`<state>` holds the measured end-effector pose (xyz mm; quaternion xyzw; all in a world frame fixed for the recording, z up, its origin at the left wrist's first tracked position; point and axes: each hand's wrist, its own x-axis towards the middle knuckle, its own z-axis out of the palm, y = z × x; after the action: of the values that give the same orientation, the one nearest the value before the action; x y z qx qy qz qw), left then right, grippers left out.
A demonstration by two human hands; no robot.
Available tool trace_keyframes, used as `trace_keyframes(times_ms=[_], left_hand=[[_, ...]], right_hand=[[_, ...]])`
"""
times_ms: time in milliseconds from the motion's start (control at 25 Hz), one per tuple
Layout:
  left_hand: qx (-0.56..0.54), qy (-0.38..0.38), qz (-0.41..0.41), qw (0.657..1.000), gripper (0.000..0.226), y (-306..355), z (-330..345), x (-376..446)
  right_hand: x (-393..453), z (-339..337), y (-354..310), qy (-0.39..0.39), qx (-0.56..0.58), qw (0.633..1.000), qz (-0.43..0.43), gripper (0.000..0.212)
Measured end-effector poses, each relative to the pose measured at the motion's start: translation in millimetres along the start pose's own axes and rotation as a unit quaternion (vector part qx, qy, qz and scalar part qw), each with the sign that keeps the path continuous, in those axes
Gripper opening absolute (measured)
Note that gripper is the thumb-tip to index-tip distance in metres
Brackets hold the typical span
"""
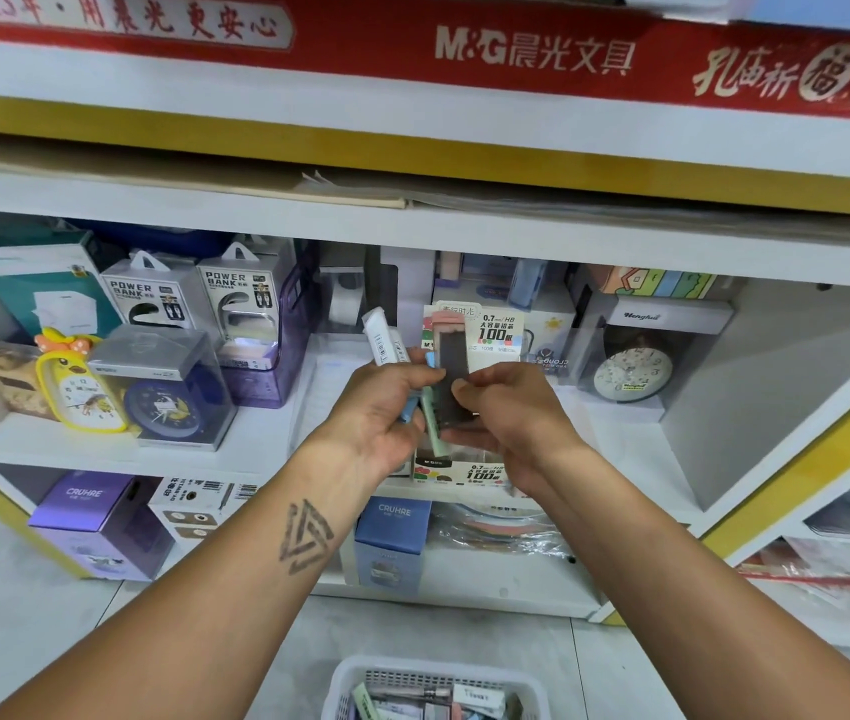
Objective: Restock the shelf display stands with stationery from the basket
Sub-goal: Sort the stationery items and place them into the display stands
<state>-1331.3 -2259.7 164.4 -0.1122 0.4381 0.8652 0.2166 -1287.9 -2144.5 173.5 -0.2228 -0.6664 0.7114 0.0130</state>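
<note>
Two hands met at the centre of the frame, in front of the middle shelf (620, 428) of a white shelving unit. The left hand (379, 407) had its fingers curled round a small bunch of slim stationery packs: a white pack (384, 337) stuck up above the thumb, and blue and pale green packs (430, 407) showed beside the palm. The right hand (503, 407) pinched the lower end of a dark grey flat lead case (451, 376) between thumb and fingers, with the case upright and touching the left thumb. Just behind the hands stood a white cardboard display stand (495, 330) printed "0.7 HB 100", on the middle shelf. At the bottom centre of the frame, on the floor, sat a white plastic mesh basket (355, 678) holding more assorted stationery. In the left of the frame the shelf carried boxed power banks (145, 298), a yellow duck-shaped clock (77, 387) and a blue round clock (163, 407) in a clear box.
</note>
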Motion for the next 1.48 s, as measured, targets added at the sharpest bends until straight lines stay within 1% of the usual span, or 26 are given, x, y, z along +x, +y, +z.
trace_keyframes(times_ms=[80,240,280,400,480,560,600,640,680,720,760,840,880,960,1000,1040,1160,1240,1320,1400,1480], left_hand=[[-0.013,0.021,-0.011,1.0,0.023,-2.5,-0.5,2.6],[-0.054,0.061,-0.003,0.997,0.026,-0.7,-3.6,7.7],[-0.052,0.071,0.004,0.996,0.025,0.9,-5.1,7.9],[-0.016,0.099,0.031,0.994,0.026,3.4,-9.5,7.0],[0.018,0.117,0.048,0.992,0.029,6.1,-13.2,6.3],[0.034,0.115,0.052,0.991,0.028,10.8,-16.9,5.0],[0.044,0.107,0.05,0.992,0.028,13.4,-18.7,3.3],[0.058,0.098,0.045,0.992,0.028,15.4,-20.5,1.1],[0.072,0.089,0.038,0.993,0.029,16.4,-22.2,-0.8],[0.082,0.081,0.029,0.993,0.029,16.8,-23.7,-3.1],[0.09,0.072,0.02,0.993,0.029,16.3,-24.8,-5.5],[0.105,0.051,0.009,0.993,0.03,15.1,-24.6,-8.9],[0.11,0.044,0.005,0.993,0.03,14.2,-24.3,-10.4],[0.132,0.035,0.0,0.991,0.029,11.5,-25.1,-10.8],[0.147,0.033,0.0,0.989,0.03,10.6,-25.8,-10.1],[0.158,0.032,-0.001,0.987,0.031,9.9,-26.4,-9.4],[0.172,0.042,-0.005,0.984,0.032,8.7,-28.9,-5.2],[0.169,0.053,-0.008,0.984,0.032,9.7,-31.1,-3.7],[0.172,0.061,-0.011,0.983,0.031,10.5,-33.2,-3.7],[0.171,0.071,-0.011,0.983,0.031,11.1,-34.1,-4.0],[0.158,0.075,-0.009,0.984,0.032,12.4,-35.1,-3.5]], right_hand=[[-1.0,0.4,-1.0,-0.013,0.018,0.999,0.025,0.007],[-1.3,-1.7,-4.2,-0.016,0.077,0.996,0.04,0.001],[-0.5,-3.5,-3.9,-0.02,0.078,0.996,0.041,0.002],[0.4,-6.4,-0.1,-0.044,0.035,0.997,0.05,0.005],[1.6,-9.9,0.4,-0.038,0.052,0.996,0.055,0.007],[3.7,-17.9,-5.7,-0.037,0.134,0.99,0.032,0.011],[5.3,-22.4,-9.3,-0.035,0.158,0.987,0.005,0.013],[6.9,-26.7,-12.0,-0.024,0.151,0.988,-0.027,0.016],[7.9,-29.3,-13.5,-0.012,0.132,0.99,-0.055,0.022],[8.1,-30.7,-13.9,-0.007,0.116,0.991,-0.072,0.032],[8.2,-30.9,-12.7,-0.016,0.107,0.991,-0.077,0.047],[11.1,-31.5,-9.4,-0.058,0.103,0.99,-0.081,0.082],[12.6,-31.9,-7.9,-0.076,0.101,0.988,-0.085,0.096],[13.9,-32.6,-6.9,-0.09,0.064,0.988,-0.108,0.106],[13.0,-31.7,-6.6,-0.092,0.021,0.988,-0.124,0.105],[11.5,-30.9,-6.1,-0.09,-0.026,0.986,-0.137,0.1],[11.1,-28.2,-4.2,-0.056,-0.126,0.975,-0.177,0.061],[13.6,-30.0,-7.5,-0.028,-0.155,0.966,-0.206,0.032],[17.5,-35.1,-12.8,-0.009,-0.188,0.952,-0.24,0.012],[18.8,-39.8,-17.1,0.004,-0.203,0.946,-0.253,0.007],[18.9,-41.6,-19.2,0.014,-0.197,0.95,-0.241,0.009]])
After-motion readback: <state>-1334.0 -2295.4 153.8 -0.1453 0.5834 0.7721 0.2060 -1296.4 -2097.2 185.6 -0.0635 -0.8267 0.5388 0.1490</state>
